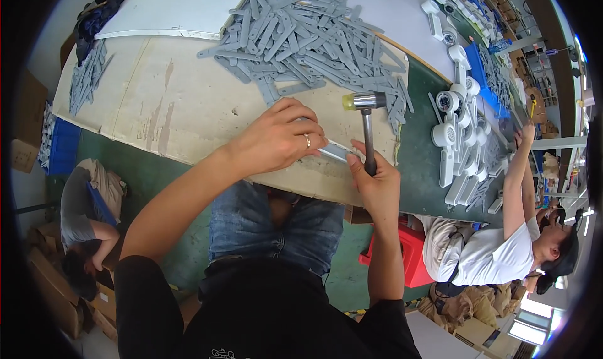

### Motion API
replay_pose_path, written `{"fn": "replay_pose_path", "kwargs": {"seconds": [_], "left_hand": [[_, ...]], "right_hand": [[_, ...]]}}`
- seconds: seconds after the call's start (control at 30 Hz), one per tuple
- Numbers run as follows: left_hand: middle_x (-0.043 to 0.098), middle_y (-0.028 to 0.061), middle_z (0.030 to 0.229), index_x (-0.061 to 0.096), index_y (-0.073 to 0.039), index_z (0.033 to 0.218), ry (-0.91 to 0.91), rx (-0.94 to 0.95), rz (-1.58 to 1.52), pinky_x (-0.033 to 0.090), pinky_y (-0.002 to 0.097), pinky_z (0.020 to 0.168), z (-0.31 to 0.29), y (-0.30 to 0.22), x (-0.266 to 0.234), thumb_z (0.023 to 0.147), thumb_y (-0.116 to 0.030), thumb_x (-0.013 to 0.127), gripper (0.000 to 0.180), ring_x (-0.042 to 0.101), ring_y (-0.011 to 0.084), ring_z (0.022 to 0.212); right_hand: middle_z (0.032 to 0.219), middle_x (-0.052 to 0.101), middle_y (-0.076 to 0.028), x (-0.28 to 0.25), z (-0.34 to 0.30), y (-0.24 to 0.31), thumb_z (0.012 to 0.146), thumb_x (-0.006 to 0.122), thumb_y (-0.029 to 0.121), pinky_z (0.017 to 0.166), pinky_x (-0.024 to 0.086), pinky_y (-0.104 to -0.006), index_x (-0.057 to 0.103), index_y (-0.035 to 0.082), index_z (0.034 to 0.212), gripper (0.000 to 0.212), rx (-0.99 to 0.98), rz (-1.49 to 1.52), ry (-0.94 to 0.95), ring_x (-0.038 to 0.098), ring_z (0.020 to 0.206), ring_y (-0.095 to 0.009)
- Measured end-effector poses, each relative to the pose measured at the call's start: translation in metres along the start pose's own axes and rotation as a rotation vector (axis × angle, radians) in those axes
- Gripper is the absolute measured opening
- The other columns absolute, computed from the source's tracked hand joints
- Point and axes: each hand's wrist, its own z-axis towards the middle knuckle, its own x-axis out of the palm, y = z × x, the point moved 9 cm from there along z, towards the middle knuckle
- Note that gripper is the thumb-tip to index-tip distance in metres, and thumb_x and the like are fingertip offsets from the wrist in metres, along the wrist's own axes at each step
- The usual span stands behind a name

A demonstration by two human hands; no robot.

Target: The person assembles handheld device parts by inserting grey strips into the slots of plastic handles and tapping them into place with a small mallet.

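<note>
My left hand (276, 140), with a ring on one finger, is closed over a long, narrow grey plastic piece (335, 150) above the near edge of the worktable. My right hand (378, 182) is wrapped round the handle of a small mallet (369, 130), held head up. The mallet's metal head has one yellow face and one black face. My right thumb and forefinger also meet the right end of the grey piece. Much of that piece is hidden under my left fingers. Just beyond my hands lies a large heap of flat grey plastic strips (295, 42).
Worn cardboard (135, 101) covers the tabletop, with a smaller pile of grey strips (89, 76) at far left. White round-headed housings (461, 114) and a blue bin (487, 79) stand at right. A co-worker (496, 252) reaches over the bench there; another person (88, 214) bends at left.
</note>
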Motion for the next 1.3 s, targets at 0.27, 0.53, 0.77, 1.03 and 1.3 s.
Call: {"fn": "replay_pose_path", "kwargs": {"seconds": [0.27, 0.53, 0.77, 1.03, 1.3], "left_hand": [[0.073, -0.0002, 0.103, 0.076, -0.012, 0.100, 0.011, 0.026, 0.055, 0.050, 0.0386, 0.097, 0.004, -0.003, 0.003, 0.080, -0.019, 0.081, 0.022, 0.066, 0.0210, 0.101], [0.074, 0.0002, 0.108, 0.078, -0.015, 0.109, 0.036, 0.071, 0.065, 0.053, 0.0348, 0.092, 0.008, -0.006, 0.014, 0.077, -0.012, 0.072, 0.033, 0.068, 0.0190, 0.090], [0.074, 0.0007, 0.112, 0.078, -0.016, 0.112, 0.133, 0.113, 0.103, 0.053, 0.0351, 0.092, 0.015, -0.017, 0.021, 0.077, -0.007, 0.067, 0.038, 0.067, 0.0214, 0.090], [0.073, 0.0041, 0.111, 0.077, -0.015, 0.117, 0.166, 0.147, 0.085, 0.053, 0.0362, 0.094, 0.013, -0.014, 0.024, 0.075, -0.006, 0.071, 0.043, 0.065, 0.0247, 0.094], [0.073, 0.0048, 0.111, 0.078, -0.014, 0.117, 0.159, 0.143, 0.091, 0.053, 0.0366, 0.094, 0.013, -0.014, 0.024, 0.076, -0.007, 0.072, 0.043, 0.065, 0.0265, 0.096]], "right_hand": [[0.061, 0.061, -0.001, 0.016, 0.011, -0.035, 0.098, 0.073, 0.016, 0.040, 0.026, -0.0238, 0.072, 0.001, 0.115, 0.023, 0.222, 0.448, 0.100, 0.040, 0.043, -0.004], [0.068, 0.065, -0.005, 0.022, 0.011, -0.034, 0.101, 0.068, 0.016, 0.038, 0.024, -0.0236, 0.069, 0.001, 0.125, 0.028, 0.316, 0.587, 0.274, 0.038, 0.041, -0.004], [0.066, 0.062, -0.002, 0.023, 0.006, -0.041, 0.103, 0.066, 0.016, 0.038, 0.023, -0.0237, 0.068, 0.001, 0.125, 0.027, 0.230, 0.585, 0.156, 0.036, 0.040, -0.004], [0.087, 0.070, -0.006, -0.026, -0.035, -0.014, 0.105, 0.061, 0.019, 0.063, 0.049, -0.0269, 0.058, 0.000, 0.139, 0.040, -0.043, 0.155, -0.087, 0.060, 0.068, -0.009], [0.100, 0.069, -0.022, -0.043, -0.099, -0.004, 0.106, 0.052, 0.011, 0.071, 0.053, -0.0396, 0.051, 0.009, 0.150, 0.044, -0.198, -0.312, -0.203, 0.068, 0.079, -0.035]]}}
